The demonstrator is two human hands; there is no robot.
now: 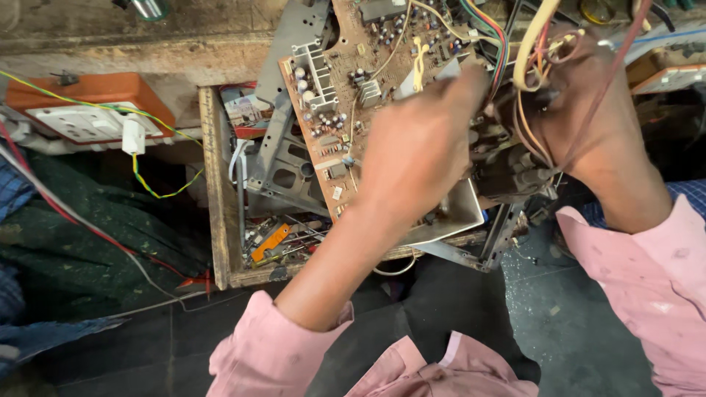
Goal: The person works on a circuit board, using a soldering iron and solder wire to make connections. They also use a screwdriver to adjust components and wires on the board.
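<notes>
Overhead, a person in pink sleeves works on a brown circuit board [353, 88] crowded with small capacitors and other components, held tilted above an open wooden drawer [213, 184]. The left hand [419, 158] lies across the board's lower right part, its fingers reaching up toward the top edge and apparently closed on something small and pale there; just what they grip cannot be told. The right hand [588, 117] is wrapped round the dark block of parts [507, 165] at the board's right side, fingers curled among a bundle of coloured wires [533, 51]. A grey metal chassis frame [283, 140] sits behind and below the board. Inside the drawer lie loose tools, among them an orange-handled one [271, 241]. To the far left, an orange-and-white switch box [88, 110] rests near a yellow-green wire [158, 187].
</notes>
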